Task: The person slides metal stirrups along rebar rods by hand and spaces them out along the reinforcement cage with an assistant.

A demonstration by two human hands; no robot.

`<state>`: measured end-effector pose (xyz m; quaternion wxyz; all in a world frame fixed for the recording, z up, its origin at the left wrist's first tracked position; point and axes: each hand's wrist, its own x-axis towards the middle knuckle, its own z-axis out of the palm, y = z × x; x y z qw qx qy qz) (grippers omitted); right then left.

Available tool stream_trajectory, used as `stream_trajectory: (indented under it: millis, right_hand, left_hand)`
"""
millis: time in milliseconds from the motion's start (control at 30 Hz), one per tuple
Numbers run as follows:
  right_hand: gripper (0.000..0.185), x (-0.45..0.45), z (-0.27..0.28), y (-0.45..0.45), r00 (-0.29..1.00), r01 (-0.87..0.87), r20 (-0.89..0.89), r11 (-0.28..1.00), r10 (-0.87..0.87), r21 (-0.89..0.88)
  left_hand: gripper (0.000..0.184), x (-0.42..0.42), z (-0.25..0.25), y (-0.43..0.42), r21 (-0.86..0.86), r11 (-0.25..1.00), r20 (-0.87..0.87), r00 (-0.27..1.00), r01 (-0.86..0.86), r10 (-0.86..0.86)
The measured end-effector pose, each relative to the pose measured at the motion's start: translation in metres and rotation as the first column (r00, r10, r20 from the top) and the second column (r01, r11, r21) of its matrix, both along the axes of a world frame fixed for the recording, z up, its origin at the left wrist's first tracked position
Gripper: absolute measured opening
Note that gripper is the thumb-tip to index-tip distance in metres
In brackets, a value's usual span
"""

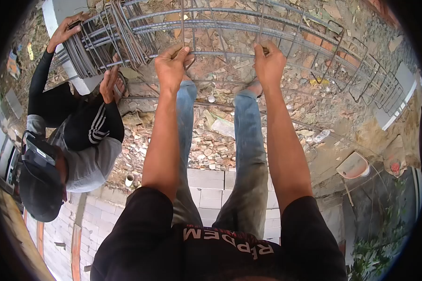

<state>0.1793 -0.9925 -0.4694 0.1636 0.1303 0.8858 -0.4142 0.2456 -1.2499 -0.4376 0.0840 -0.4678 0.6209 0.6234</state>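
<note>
A long rebar cage (215, 53) of ribbed steel bars stretches across the top of the view. My left hand (170, 69) is closed, its thumb and fingers pinching a wire stirrup (182, 23) at the near bar. Level with it on the right, my right hand (270, 63) also has its fingers closed on a stirrup (261, 21); the fingertips are partly hidden. More stirrups stand spaced along the bars to the right. Toward the left, many stirrups (122, 33) are bunched tightly together.
A co-worker (91, 159) crouches at left, with one hand (63, 33) at the cage's end and the other hand (109, 85) beside it. Broken rubble (211, 150) covers the ground. Pale blocks (65, 61) (400, 93) support both ends. A dustpan-like scoop (352, 165) lies right.
</note>
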Motion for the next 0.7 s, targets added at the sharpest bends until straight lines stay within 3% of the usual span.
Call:
stream_trajectory:
  millis: [100, 233, 400, 500, 600, 700]
  right_hand:
    - [0.017, 0.002, 0.001, -0.007, 0.999, 0.045, -0.012, 0.999, -0.045, -0.004]
    - [0.017, 0.005, 0.003, -0.009, 0.999, 0.019, 0.051, 1.000, -0.018, -0.015]
    - [0.016, 0.009, 0.000, -0.013, 0.999, 0.014, -0.032, 0.999, -0.016, -0.050]
    - [0.014, 0.008, 0.008, -0.021, 0.999, -0.018, -0.032, 0.999, 0.016, -0.037]
    - [0.015, 0.011, 0.012, -0.040, 0.998, -0.050, -0.028, 0.998, 0.049, -0.048]
    - [0.016, 0.016, 0.009, -0.047, 0.997, -0.052, -0.065, 0.999, 0.051, -0.011]
  left_hand:
    - [0.025, 0.005, -0.003, -0.005, -0.122, 0.992, -0.055, 0.998, -0.014, 0.007]
    - [0.030, -0.004, -0.006, -0.002, -0.071, 0.997, -0.038, 0.999, -0.031, 0.029]
    - [0.031, -0.015, -0.001, -0.001, -0.144, 0.989, -0.015, 1.000, -0.022, 0.020]
    - [0.024, -0.020, 0.007, -0.009, -0.412, 0.834, 0.168, 0.930, 0.367, -0.326]
    - [0.022, -0.012, -0.013, -0.018, -0.561, 0.627, 0.224, 0.828, 0.541, -0.515]
    - [0.021, -0.017, -0.009, -0.017, -0.457, 0.731, 0.216, 0.860, 0.507, -0.462]
